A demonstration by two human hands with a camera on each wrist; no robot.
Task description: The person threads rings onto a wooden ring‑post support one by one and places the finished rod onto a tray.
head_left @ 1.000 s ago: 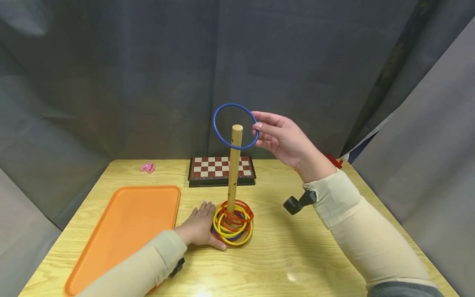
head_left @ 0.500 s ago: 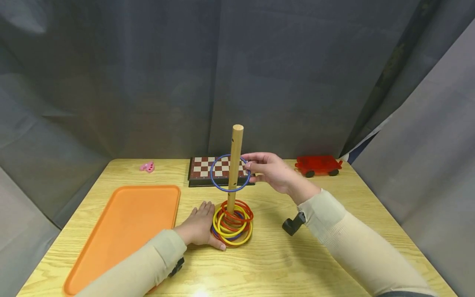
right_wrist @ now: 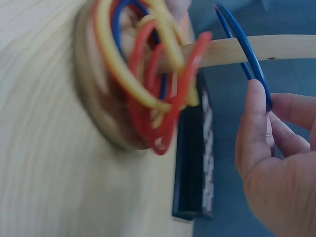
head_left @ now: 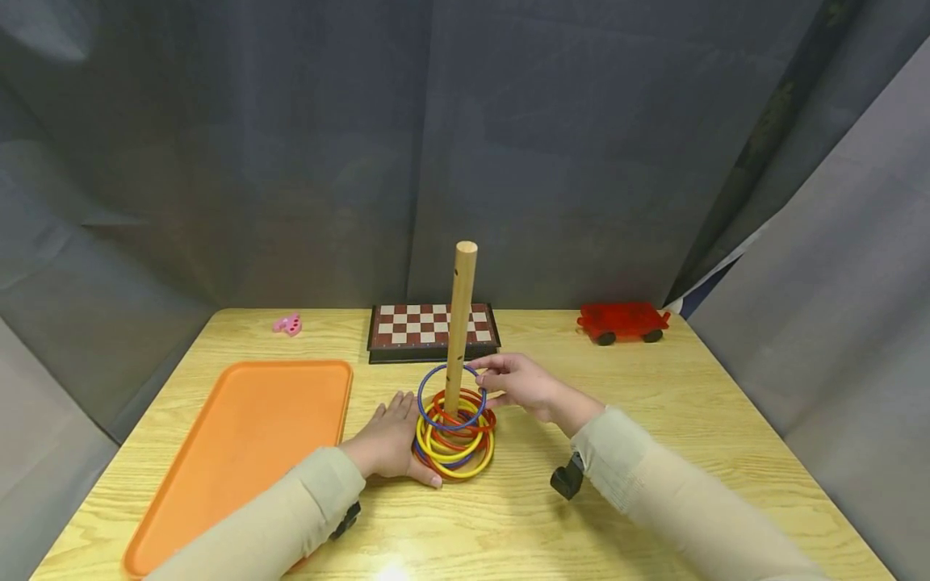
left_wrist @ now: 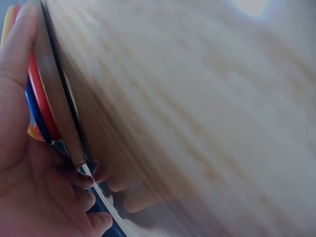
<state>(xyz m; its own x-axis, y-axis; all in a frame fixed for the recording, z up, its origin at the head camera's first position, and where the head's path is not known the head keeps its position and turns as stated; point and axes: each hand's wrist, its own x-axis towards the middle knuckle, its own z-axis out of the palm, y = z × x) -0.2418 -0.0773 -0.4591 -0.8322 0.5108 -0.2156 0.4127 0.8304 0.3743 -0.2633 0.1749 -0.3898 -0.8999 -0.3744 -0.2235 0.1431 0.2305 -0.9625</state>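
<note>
A tall wooden peg [head_left: 461,323] stands on a round base with several red, yellow and blue rings [head_left: 456,452] piled round its foot. My right hand [head_left: 488,375] pinches a blue ring [head_left: 419,397] that circles the peg just above the pile. In the right wrist view the fingers [right_wrist: 256,128] hold the blue ring [right_wrist: 232,24] by its rim, a short way off the pile [right_wrist: 143,74]. My left hand [head_left: 395,432] lies flat on the table against the left side of the base. In the left wrist view its thumb and palm [left_wrist: 29,163] rest on the base edge [left_wrist: 54,98].
An orange tray [head_left: 254,452] lies at the left of the wooden table [head_left: 654,420]. A folded chessboard [head_left: 432,329] sits behind the peg, a red toy wagon [head_left: 622,321] at the back right and a small pink piece [head_left: 287,324] at the back left. Grey curtains surround the table.
My right hand has brought the blue ring down from the peg's top, over the peg, to just above the pile. The left hand has not moved.
</note>
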